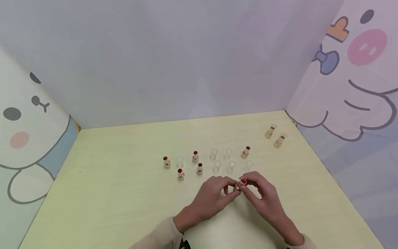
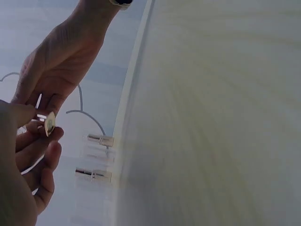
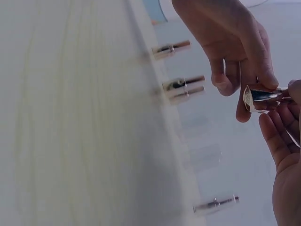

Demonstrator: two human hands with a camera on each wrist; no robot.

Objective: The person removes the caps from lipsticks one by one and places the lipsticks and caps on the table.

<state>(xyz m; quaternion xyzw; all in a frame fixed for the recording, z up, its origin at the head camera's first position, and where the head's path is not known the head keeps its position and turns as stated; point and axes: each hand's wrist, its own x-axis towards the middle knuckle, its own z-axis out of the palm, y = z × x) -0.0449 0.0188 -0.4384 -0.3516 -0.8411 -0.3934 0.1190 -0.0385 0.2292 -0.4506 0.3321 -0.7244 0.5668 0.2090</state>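
Low over the near right part of the table, both hands meet at one gold lipstick with a red tip, tilted up to the right. My left hand pinches its gold base between thumb and fingertips. The right hand has thumb and fingers closed at its upper part, beside the red tip. The underside of the base faces the left wrist camera. In the right wrist view the lipstick lies between both hands' fingertips, its far end covered by fingers.
Uncapped red lipsticks stand left of the hands, another lipstick behind them. Several clear caps stand in the middle. Two lipsticks with clear covers stand at the back right of the pale table. Printed walls surround it.
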